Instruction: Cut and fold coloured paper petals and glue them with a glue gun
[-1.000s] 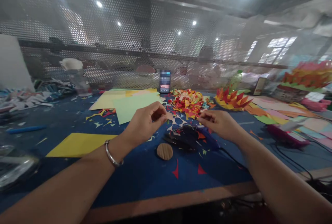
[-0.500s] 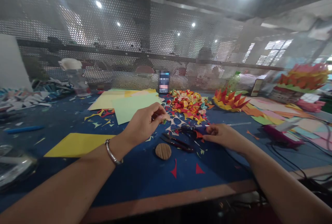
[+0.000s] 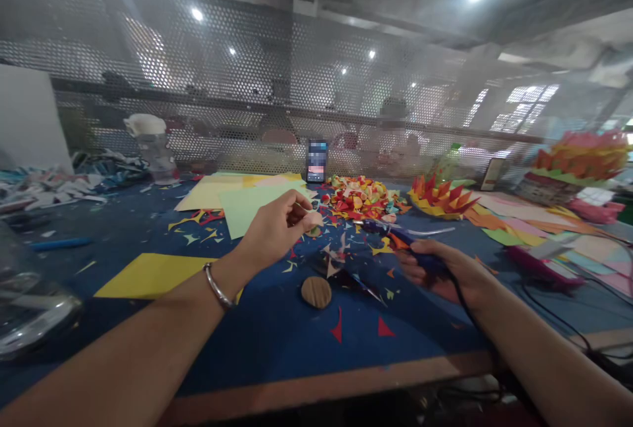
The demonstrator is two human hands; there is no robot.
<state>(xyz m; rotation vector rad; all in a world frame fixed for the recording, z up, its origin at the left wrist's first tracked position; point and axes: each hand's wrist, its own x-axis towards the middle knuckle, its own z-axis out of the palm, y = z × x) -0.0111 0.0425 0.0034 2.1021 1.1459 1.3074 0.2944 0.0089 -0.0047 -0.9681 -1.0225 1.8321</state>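
My left hand is closed in a pinch on a small pale paper piece above the mat. In my right hand is a dark blue corded tool, held with its tip toward the left. A round wooden disc lies on the blue mat below my hands. Between the hands are blurred paper scraps and a dark pointed tool. Behind them sits a heap of red, orange and yellow paper pieces.
Green paper sheets and a yellow sheet lie left. An upright phone stands at the back. To the right are a folded-paper flower, a purple tool and cables. A blue pen lies far left.
My right hand has taken hold of the blue corded tool and raised it. The dark tool and scraps between the hands have shifted and blurred. My left hand keeps its pinch. The view moved slightly.
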